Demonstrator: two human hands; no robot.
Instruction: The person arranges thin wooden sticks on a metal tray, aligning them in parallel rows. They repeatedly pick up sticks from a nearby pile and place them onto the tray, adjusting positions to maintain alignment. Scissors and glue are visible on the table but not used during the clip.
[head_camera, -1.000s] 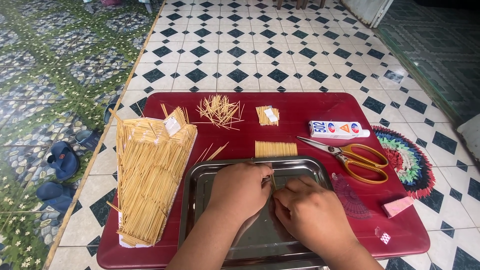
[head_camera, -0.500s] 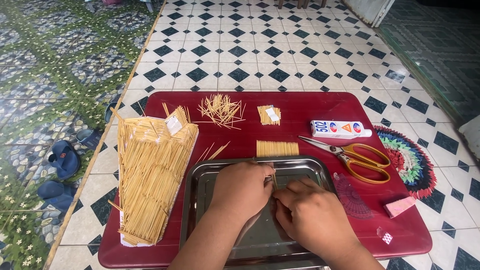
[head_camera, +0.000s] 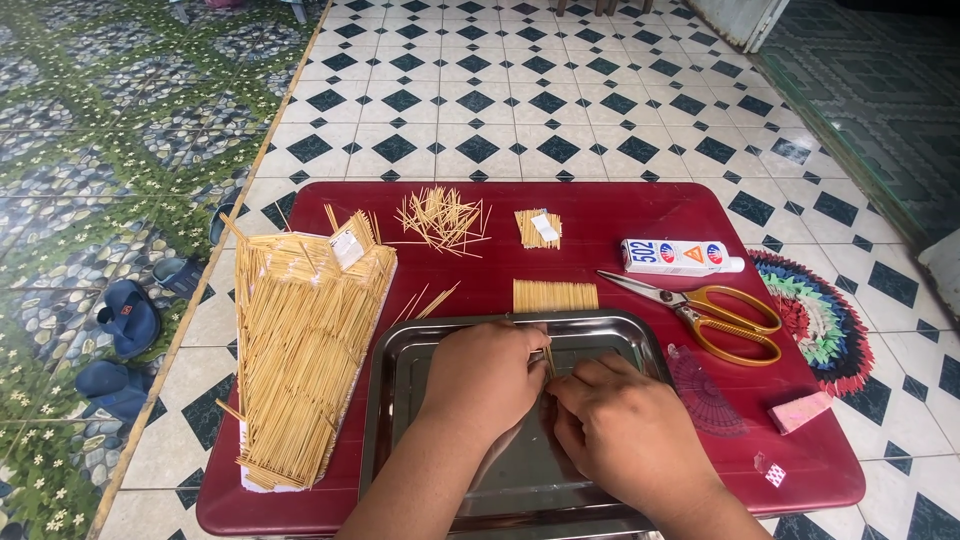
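My left hand (head_camera: 487, 378) and my right hand (head_camera: 617, 428) meet over a steel tray (head_camera: 400, 400) on a red table (head_camera: 620, 215). Both hands pinch thin wooden sticks (head_camera: 548, 358) that stand between the fingertips above the tray. What lies under the hands is hidden. A flat row of joined sticks (head_camera: 555, 296) rests just beyond the tray's far rim.
A big bundle of sticks (head_camera: 300, 350) lies at the table's left. A loose stick pile (head_camera: 442, 218), a small stick panel (head_camera: 538, 228), a glue tube (head_camera: 680, 257), yellow-handled scissors (head_camera: 705, 312) and a pink block (head_camera: 800, 411) lie around. Blue sandals (head_camera: 125, 320) sit on the floor.
Both hands stay over the tray with only small finger shifts around the sticks. Nothing else has moved.
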